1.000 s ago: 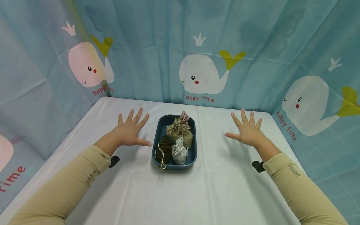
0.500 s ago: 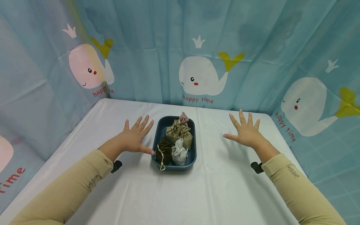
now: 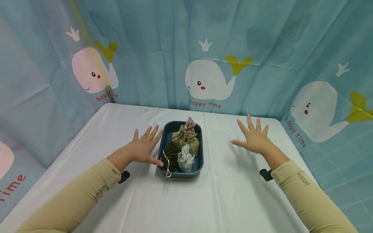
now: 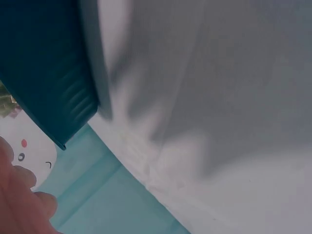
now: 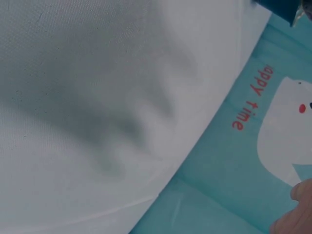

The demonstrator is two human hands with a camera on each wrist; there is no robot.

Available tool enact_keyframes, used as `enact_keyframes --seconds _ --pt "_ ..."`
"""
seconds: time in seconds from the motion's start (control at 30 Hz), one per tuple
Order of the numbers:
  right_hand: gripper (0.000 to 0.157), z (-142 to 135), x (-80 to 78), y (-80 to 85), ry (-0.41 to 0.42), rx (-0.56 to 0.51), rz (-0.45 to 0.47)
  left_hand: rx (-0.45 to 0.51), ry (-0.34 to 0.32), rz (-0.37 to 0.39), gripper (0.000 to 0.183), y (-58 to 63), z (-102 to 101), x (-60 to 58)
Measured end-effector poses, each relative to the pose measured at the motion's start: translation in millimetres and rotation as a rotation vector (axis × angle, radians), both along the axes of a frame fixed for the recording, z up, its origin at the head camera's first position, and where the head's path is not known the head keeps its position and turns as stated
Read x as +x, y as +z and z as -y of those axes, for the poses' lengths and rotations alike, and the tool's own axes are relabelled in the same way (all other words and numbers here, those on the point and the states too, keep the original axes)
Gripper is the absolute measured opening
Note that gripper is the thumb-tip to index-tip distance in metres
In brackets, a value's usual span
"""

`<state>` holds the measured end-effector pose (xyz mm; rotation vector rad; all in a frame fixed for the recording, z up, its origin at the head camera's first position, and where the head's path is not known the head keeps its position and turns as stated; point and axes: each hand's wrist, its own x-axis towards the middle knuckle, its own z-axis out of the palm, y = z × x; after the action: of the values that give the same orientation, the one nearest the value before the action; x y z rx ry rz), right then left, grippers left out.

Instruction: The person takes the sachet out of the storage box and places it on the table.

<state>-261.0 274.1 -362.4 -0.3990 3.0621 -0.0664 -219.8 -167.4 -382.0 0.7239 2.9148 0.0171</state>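
A dark blue tray (image 3: 180, 175) holds several small drawstring pouches. In it, a dark brown pouch (image 3: 173, 159) with a pale cord sits at the near left, a light grey pouch (image 3: 186, 161) at the near right. Two olive-tan pouches, the left one (image 3: 178, 138) and the right one (image 3: 194, 145), lie in the middle, and a pink pouch (image 3: 190, 123) at the far end. My left hand (image 3: 143, 148) is spread beside the tray, its thumb overlapping the near left rim in the head view. My right hand (image 3: 255, 139) is held over the cloth with fingers spread, holding nothing.
A white cloth (image 3: 186, 207) covers the table. Light blue curtains (image 3: 140, 77) printed with whales rise behind it and along both sides. In the left wrist view the tray's ribbed outer wall (image 4: 58, 73) stands close by.
My left hand has moved right and nearer to me, its thumb reaching the tray's rim. My right hand stays almost where it was, and the pouches lie as before.
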Motion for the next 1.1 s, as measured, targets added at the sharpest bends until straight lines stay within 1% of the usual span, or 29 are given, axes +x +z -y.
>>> enact_keyframes --seconds 0.13,0.23,0.43,0.6,0.7,0.83,1.1 --pt "0.101 0.0 0.1 -1.9 -0.002 0.010 0.000 0.005 -0.011 0.006 0.128 1.2 -3.6 3.7" --pt "0.102 0.3 0.3 -2.6 -0.001 0.008 0.005 0.009 -0.013 0.014 0.128 -0.2 -5.5 4.8" --pt "0.102 1.3 0.8 -2.3 0.000 0.005 0.004 0.022 0.001 0.045 0.129 -3.5 -9.0 6.0" --pt "0.102 3.4 1.3 -1.0 0.004 0.000 0.010 0.028 0.001 0.046 0.132 -9.8 -9.6 5.6" --pt "0.101 4.7 2.3 -0.2 0.008 0.003 0.007 0.014 -0.004 0.045 0.132 -12.7 -10.8 5.4" --pt "0.101 5.1 3.1 0.0 0.008 0.007 0.006 0.001 -0.012 0.048 0.133 -13.8 -13.3 6.7" --pt "0.100 6.0 2.2 -2.1 0.010 -0.001 -0.006 0.011 -0.018 0.071 0.134 -15.6 -17.9 8.3"
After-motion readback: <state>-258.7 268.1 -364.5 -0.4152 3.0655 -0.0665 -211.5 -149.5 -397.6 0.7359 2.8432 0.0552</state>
